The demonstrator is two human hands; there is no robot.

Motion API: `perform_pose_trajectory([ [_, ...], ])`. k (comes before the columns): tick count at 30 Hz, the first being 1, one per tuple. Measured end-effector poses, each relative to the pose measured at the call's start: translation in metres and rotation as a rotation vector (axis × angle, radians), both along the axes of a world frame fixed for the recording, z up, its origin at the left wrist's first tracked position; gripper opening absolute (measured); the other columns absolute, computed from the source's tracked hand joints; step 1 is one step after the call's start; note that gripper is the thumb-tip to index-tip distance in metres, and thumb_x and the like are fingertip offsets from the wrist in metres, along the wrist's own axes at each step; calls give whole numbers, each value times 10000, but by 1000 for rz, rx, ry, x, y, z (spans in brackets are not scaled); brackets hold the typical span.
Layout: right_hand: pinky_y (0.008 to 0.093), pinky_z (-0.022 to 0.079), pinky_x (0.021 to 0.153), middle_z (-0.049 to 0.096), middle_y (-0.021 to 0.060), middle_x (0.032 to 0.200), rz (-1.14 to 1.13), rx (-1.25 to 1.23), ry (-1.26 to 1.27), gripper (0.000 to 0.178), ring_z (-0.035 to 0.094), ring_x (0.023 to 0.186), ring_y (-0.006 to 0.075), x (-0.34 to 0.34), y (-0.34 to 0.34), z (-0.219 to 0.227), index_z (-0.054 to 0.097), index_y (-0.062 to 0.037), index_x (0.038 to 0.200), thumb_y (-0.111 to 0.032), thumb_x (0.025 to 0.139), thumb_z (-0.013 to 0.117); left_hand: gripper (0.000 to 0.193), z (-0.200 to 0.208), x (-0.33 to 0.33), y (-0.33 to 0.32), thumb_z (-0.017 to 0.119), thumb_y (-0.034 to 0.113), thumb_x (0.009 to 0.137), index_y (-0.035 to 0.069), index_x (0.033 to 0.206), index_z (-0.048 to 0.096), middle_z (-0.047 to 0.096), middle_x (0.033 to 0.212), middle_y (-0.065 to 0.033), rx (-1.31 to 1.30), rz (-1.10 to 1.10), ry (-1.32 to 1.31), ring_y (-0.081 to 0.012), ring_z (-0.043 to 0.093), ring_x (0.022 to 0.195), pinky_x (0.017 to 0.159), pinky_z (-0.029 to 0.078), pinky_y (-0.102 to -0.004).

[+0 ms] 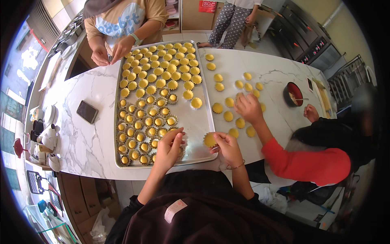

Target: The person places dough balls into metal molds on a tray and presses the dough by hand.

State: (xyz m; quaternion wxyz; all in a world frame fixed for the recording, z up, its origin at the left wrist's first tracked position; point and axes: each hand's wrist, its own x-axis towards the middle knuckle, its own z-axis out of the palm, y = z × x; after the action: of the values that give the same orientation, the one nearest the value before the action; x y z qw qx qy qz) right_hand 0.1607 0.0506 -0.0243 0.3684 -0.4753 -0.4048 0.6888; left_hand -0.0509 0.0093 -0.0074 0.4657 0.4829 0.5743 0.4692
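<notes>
We seem midway through shaping shells: our right hand (228,149) pinches one shell (209,140) over the tray (194,127)'s right edge. Our left fingers curl loosely, contents unclear. The next move likely calls for gentle, even pressing.

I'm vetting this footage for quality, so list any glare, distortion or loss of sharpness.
Head view: fisheye, with a black rim and the marble table's far edge bowed; head view, far left: a bright patch burns out to white; head view, centre: a soft sheen on the metal tray, tart shells fairly crisp.
</notes>
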Motion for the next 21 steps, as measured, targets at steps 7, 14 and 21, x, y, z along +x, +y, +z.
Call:
perform_pose_trajectory([
  [7, 289, 583, 652, 631, 134, 913, -294, -120, -98, 302, 655, 716, 189, 59, -42, -39, 558, 101, 1094, -165, 956, 518, 315, -12, -12, -5, 507, 164, 961, -56, 1181, 555, 623, 1050, -109, -25, 60, 43, -133, 596, 839, 765, 489, -262],
  [14, 295, 583, 661, 598, 140, 979, -445, -93, -88, 318, 652, 743, 194, 72, -38, -71, 523, 89, 1185, -111, 939, 531, 269, -14, -14, -5, 577, 135, 907, -25, 1122, 600, 635, 1012, -118, 31, 82, 68, -155, 637, 801, 680, 496, -258],
  [21, 261, 533, 601, 545, 97, 969, -270, 317, -699, 411, 621, 683, 149, 73, -53, -49, 555, 5, 1192, -30, 797, 665, 255, -4, -27, -9, 602, 80, 876, -8, 1115, 607, 624, 1051, -110, 32, 162, 157, -152, 639, 785, 684, 519, -264],
])
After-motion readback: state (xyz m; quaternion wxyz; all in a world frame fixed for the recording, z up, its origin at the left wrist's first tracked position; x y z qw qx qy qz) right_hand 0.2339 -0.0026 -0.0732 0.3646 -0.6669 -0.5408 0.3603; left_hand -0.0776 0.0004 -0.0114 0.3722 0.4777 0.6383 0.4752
